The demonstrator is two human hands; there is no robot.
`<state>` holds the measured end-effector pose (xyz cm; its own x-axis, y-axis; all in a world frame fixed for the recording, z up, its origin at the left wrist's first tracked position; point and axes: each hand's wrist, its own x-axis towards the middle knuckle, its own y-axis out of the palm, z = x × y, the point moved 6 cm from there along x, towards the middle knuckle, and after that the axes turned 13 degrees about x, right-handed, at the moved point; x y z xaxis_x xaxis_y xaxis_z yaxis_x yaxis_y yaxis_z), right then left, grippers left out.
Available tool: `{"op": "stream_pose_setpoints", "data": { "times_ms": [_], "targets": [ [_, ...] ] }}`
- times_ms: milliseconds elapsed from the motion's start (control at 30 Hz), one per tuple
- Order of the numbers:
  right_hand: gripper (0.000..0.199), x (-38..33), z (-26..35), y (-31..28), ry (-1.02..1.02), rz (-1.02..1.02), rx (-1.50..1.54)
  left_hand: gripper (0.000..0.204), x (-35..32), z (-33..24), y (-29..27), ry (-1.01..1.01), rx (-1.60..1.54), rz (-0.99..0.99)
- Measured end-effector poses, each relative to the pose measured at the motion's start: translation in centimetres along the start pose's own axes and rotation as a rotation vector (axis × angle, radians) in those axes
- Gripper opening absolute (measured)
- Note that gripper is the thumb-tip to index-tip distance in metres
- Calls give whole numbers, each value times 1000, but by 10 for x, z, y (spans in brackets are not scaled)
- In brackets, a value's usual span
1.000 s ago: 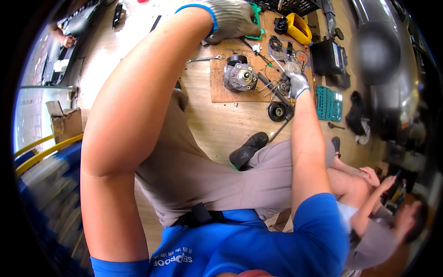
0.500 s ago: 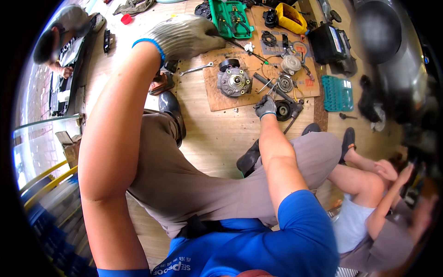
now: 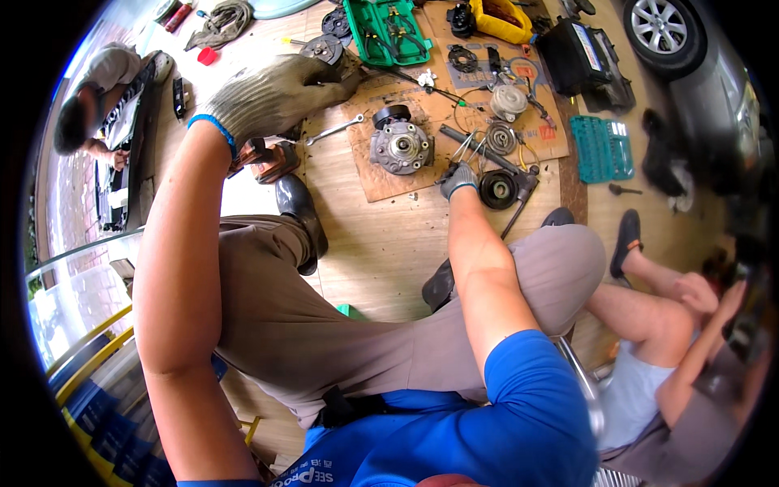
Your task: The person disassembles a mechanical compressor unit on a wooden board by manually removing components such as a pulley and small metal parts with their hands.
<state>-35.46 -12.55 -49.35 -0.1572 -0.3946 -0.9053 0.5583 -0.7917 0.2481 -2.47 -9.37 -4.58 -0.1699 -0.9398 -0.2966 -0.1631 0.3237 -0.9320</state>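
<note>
My left hand (image 3: 272,96), in a grey knit glove with a blue cuff, hovers at the cardboard's left edge. A gap shows between its thumb and curved fingers, and the fingertips look dark. Below it lie a combination wrench (image 3: 334,130) and an orange and black power tool (image 3: 274,162). My right hand (image 3: 458,180), also gloved, has its fingers curled in at the cardboard's front edge, by thin silver rods (image 3: 466,148). What it grips is hidden. Left of it stands a round metal pump-like unit (image 3: 401,150); a black pulley ring (image 3: 497,188) lies to its right.
On the cardboard (image 3: 381,185) are a green tool case (image 3: 388,32), a yellow container (image 3: 501,23) and loose round parts. A black battery (image 3: 572,65) and teal case (image 3: 600,148) lie right, beyond them a car wheel (image 3: 664,28). People are at left and right.
My left hand has shifted left and slightly down, away from the green case. My right hand stays by the thin rods. The view has shifted a little.
</note>
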Motion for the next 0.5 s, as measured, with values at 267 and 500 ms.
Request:
{"op": "stream_pose_setpoints", "data": {
  "times_ms": [267,500],
  "targets": [
    [21,-7,-13,-7,-51,16,-3,48,-8,6,3,-101,40,-13],
    [21,59,115,-24,-525,55,-304,49,4,-19,-20,76,9,-130]
  ]
}}
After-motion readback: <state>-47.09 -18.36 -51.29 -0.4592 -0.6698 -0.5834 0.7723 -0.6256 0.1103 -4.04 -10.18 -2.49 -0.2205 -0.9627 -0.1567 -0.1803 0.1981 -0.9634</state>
